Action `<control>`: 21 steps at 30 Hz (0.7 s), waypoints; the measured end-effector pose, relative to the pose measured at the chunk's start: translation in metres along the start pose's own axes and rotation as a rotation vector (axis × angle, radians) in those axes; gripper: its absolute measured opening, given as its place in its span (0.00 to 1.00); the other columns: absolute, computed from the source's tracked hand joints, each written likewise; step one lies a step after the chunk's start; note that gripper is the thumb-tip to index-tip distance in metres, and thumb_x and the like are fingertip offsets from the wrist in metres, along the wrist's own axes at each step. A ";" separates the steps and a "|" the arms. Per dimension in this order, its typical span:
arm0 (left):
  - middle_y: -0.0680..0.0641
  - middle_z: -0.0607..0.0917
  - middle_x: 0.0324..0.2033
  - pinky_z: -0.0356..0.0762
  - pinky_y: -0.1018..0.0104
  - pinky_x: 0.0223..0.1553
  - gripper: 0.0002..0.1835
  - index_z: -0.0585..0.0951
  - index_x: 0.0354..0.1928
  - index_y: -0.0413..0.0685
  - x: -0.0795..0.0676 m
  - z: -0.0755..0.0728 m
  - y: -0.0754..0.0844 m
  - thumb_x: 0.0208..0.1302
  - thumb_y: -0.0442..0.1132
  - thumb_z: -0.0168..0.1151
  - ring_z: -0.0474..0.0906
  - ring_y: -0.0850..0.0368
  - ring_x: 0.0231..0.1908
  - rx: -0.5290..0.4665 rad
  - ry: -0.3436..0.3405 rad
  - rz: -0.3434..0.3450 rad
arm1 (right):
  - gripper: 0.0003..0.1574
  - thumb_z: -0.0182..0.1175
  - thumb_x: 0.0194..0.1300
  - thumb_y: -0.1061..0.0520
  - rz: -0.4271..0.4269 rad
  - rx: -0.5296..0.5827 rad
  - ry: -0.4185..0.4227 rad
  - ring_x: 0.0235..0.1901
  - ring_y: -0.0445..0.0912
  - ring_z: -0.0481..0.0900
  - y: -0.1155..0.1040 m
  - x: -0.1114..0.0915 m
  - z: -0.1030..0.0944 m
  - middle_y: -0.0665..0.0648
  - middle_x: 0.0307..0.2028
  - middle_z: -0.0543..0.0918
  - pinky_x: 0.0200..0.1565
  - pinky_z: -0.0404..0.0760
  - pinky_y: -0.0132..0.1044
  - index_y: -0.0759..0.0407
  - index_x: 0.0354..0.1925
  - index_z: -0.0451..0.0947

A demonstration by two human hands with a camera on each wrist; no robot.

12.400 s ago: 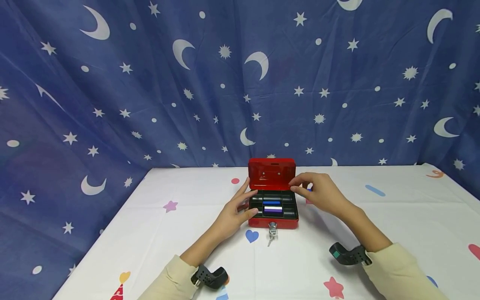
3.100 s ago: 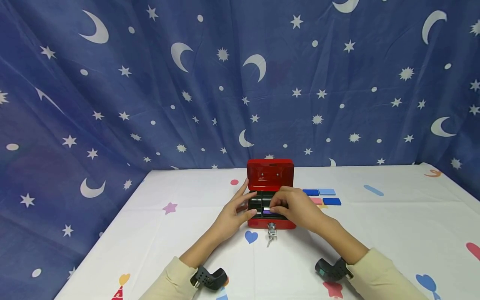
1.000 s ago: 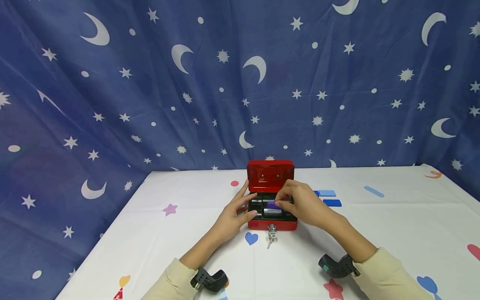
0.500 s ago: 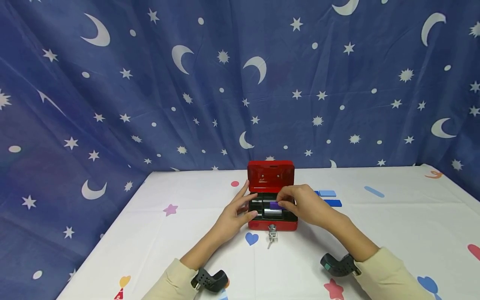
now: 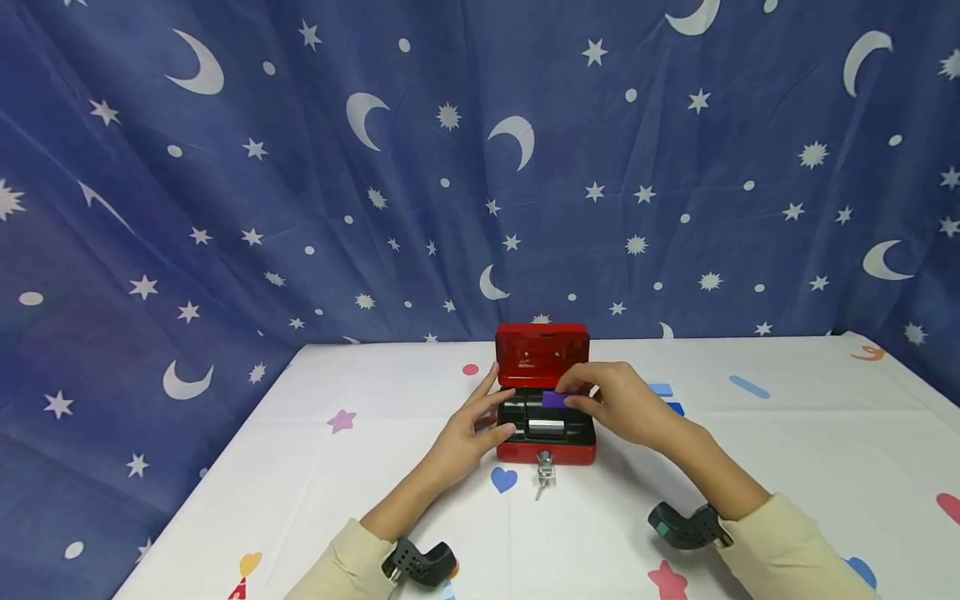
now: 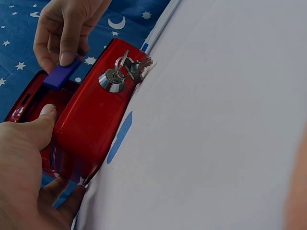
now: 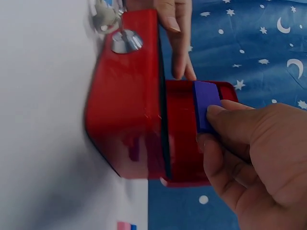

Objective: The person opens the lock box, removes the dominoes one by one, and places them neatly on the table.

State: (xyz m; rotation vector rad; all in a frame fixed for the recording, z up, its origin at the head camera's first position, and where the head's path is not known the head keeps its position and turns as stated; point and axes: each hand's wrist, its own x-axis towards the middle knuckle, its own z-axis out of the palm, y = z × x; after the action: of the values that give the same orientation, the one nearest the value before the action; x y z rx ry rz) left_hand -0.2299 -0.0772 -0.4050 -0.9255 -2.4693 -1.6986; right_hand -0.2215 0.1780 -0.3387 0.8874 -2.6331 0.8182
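Observation:
A red cash box (image 5: pixel 546 454) stands on the table with its lid (image 5: pixel 542 354) raised and a black compartment tray (image 5: pixel 514 410) inside. My left hand (image 5: pixel 461 433) holds the box at its left side, thumb on the rim and fingers spread along the wall. Between thumb and fingers my right hand (image 5: pixel 622 407) pinches a flat purple block (image 7: pixel 206 103), lifted over the tray. A pale rectangular piece (image 5: pixel 546 427) shows in the tray's front middle compartment. Keys (image 6: pixel 136 69) hang from the lock (image 6: pixel 112 80) on the box's front.
Right of the box, partly hidden by my right hand, lie a light blue block (image 5: pixel 662 389) and a dark blue block (image 5: pixel 676 408). A white patterned cloth (image 5: pixel 360 467) covers the table; a blue star-and-moon curtain (image 5: pixel 420 208) hangs behind it.
Several flat blocks have appeared on the table right of the box since the earliest frame. My right hand has lifted the purple block from the tray and moved it back and up. My left hand has stayed.

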 end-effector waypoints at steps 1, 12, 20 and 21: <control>0.60 0.48 0.74 0.66 0.54 0.62 0.29 0.70 0.67 0.48 0.000 0.000 0.000 0.63 0.39 0.63 0.49 0.47 0.71 -0.002 0.000 0.003 | 0.11 0.68 0.56 0.65 -0.001 0.003 0.004 0.31 0.40 0.77 0.000 0.000 -0.003 0.44 0.31 0.82 0.34 0.81 0.33 0.54 0.39 0.83; 0.60 0.49 0.73 0.66 0.60 0.62 0.30 0.70 0.67 0.48 0.000 0.002 0.001 0.63 0.38 0.64 0.49 0.57 0.71 0.017 0.005 -0.011 | 0.13 0.69 0.55 0.66 0.079 -0.019 0.024 0.30 0.40 0.78 0.019 -0.022 -0.027 0.44 0.31 0.82 0.33 0.81 0.31 0.53 0.38 0.84; 0.58 0.49 0.74 0.66 0.55 0.62 0.29 0.70 0.67 0.47 -0.001 0.000 0.000 0.64 0.38 0.63 0.50 0.52 0.71 0.007 0.015 0.014 | 0.11 0.69 0.55 0.64 0.117 -0.038 0.019 0.30 0.39 0.78 0.033 -0.040 -0.034 0.43 0.30 0.82 0.32 0.81 0.31 0.51 0.36 0.83; 0.57 0.49 0.74 0.66 0.55 0.62 0.29 0.70 0.67 0.47 -0.002 0.000 0.000 0.64 0.38 0.63 0.50 0.51 0.71 0.006 0.015 0.015 | 0.11 0.69 0.55 0.64 0.122 -0.042 0.016 0.30 0.39 0.77 0.035 -0.042 -0.035 0.43 0.29 0.81 0.32 0.81 0.32 0.51 0.36 0.83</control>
State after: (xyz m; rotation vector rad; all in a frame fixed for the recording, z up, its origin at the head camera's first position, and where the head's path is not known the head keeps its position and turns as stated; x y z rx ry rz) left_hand -0.2285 -0.0779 -0.4054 -0.9241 -2.4504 -1.6861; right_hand -0.2085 0.2414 -0.3418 0.7122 -2.7015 0.7915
